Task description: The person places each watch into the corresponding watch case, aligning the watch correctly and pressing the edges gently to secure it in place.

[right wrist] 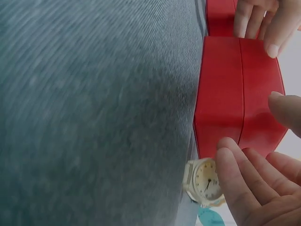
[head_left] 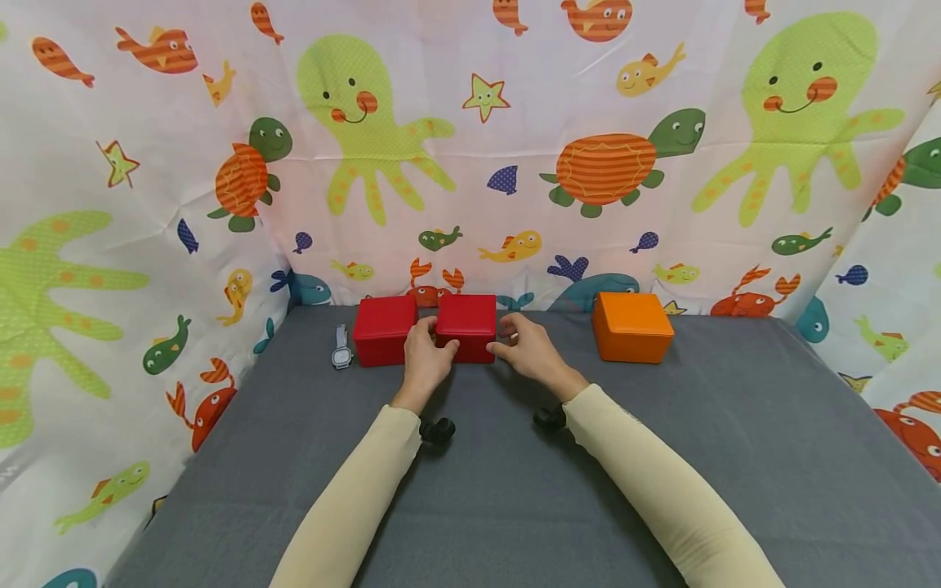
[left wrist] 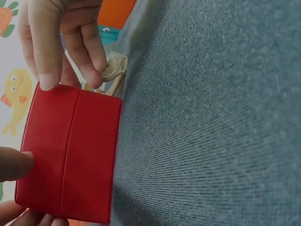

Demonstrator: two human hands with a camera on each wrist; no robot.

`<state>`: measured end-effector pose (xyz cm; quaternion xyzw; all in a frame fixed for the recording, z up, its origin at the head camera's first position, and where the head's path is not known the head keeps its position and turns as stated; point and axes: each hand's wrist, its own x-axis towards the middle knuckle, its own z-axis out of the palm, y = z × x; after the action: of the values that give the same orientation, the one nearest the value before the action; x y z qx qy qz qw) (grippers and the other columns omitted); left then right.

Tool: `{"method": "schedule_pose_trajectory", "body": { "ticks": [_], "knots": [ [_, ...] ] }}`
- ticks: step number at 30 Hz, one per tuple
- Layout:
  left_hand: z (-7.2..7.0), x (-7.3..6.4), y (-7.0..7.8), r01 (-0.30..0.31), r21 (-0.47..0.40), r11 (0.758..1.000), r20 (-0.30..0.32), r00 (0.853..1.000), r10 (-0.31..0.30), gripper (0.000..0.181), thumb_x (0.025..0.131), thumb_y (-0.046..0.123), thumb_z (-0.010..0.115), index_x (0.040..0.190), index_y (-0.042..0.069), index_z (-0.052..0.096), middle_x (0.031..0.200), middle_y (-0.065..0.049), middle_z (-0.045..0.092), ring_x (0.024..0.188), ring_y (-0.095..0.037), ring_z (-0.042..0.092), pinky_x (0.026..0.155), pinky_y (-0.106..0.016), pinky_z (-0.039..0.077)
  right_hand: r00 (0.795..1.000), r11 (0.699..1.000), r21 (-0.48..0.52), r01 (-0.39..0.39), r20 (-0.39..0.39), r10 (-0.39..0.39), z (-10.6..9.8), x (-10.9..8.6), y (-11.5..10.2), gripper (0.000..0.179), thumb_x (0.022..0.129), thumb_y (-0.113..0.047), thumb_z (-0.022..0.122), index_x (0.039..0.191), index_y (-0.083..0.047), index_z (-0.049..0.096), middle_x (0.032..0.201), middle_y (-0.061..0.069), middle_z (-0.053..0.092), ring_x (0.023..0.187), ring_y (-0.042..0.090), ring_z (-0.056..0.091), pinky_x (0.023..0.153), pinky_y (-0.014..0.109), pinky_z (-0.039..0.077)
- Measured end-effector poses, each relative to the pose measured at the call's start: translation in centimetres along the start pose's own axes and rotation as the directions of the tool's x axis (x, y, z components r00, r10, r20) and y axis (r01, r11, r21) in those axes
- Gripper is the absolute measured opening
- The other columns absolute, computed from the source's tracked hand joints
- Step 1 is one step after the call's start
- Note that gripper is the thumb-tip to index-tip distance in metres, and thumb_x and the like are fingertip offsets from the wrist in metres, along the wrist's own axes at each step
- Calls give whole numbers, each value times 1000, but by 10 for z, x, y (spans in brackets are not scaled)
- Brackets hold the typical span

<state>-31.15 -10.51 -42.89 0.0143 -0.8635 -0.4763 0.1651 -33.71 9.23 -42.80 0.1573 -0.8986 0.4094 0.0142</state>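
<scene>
At frame centre, the left hand [head_left: 429, 359] grips one red leather-look box [head_left: 466, 317] of two; whether the right hand [head_left: 534, 349] clamps too, I cannot tell. It partly hides one cream round-faced wristwatch [right wrist: 206, 181].

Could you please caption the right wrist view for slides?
Left hand and right hand flank rectangular red leather-look box, round cream wristwatch nearby.

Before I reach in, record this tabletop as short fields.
Left hand: holds middle red box by its left end
Right hand: at that box's right end
Middle red box: closed
Left red box: closed, right of left watch
Orange box: closed, rightmost box
Right watch: beside the right hand
Surface: gray cloth
</scene>
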Motion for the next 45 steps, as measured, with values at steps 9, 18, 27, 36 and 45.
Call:
{"method": "schedule_pose_trajectory", "body": {
  "ticks": [9, 18, 27, 36, 45],
  "knots": [
    [5, 3, -2, 14, 37, 999, -24, 1000, -13, 52, 85, 15, 71, 129, -2, 51, 123, -18, 57, 110, -31, 54, 91, -44, 48, 999, 1000, 19, 12, -46, -11, 7, 3, -2, 42, 90, -29, 67, 122, -4, 55, 111, 11, 65, 95, 25, 64, 77, 38, 55],
    [8, 1, -5, 22, 26, 999, -38, 999, -21, 49, 85, 16, 71, 127, -1, 52, 121, -17, 58, 109, -31, 55, 91, -45, 48, 998, 1000, 9, 9, -67, -8, 11, 3, -2, 43, 90, -29, 67, 123, -4, 55, 111, 12, 65, 95, 25, 64, 79, 39, 55],
    [5, -9, -3, 17, -7, 1000, -43, 999, -17, 46, 84, 13, 72, 124, -2, 53, 116, -17, 57, 103, -30, 57, 88, -43, 50, 997, 999, 20, 39, -73, -37, 9, -2, -2, 38, 89, -26, 69, 118, -4, 57, 106, 10, 66, 88, 24, 66, 75, 37, 56],
    [2, -24, -3, 19, -31, 999, -49, 999, -20, 43, 81, 12, 75, 116, -1, 53, 111, -17, 55, 99, -30, 58, 84, -42, 51, 998, 998, 26, 57, -41, -56, 8, -16, -3, 38, 90, -25, 67, 120, -5, 57, 107, 7, 65, 87, 20, 64, 74, 34, 55],
    [-5, -41, 2, 7, -48, 999, -45, 999, -9, 42, 79, 10, 76, 112, -3, 53, 108, -18, 55, 94, -31, 58, 81, -42, 52, 998, 998, 40, 58, -35, -57, 5, -35, -10, 38, 89, -22, 68, 120, -4, 57, 108, 9, 66, 85, 21, 64, 72, 33, 55]
  ]
}}
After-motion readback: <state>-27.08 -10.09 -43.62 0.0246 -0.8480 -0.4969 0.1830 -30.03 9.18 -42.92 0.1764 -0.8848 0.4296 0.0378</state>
